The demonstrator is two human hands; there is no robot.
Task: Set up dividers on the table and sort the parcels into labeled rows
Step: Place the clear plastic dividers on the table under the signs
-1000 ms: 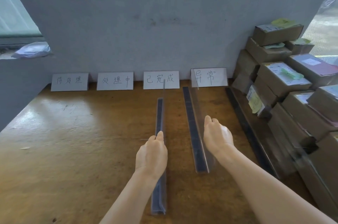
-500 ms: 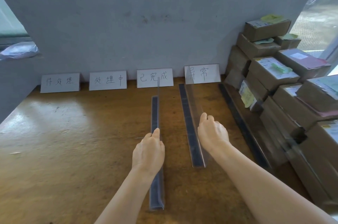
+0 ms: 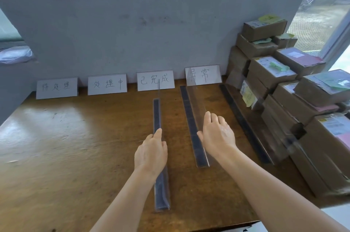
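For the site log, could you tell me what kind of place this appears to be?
Probably a small parcel-sorting desk: taped cardboard parcels stacked at the right, four handwritten label cards against the wall, and clear dividers laid on a wooden table.

Both forearms are bare to the frame's edge; the left hand point(image 3: 151, 153) and right hand point(image 3: 217, 133) wear nothing.
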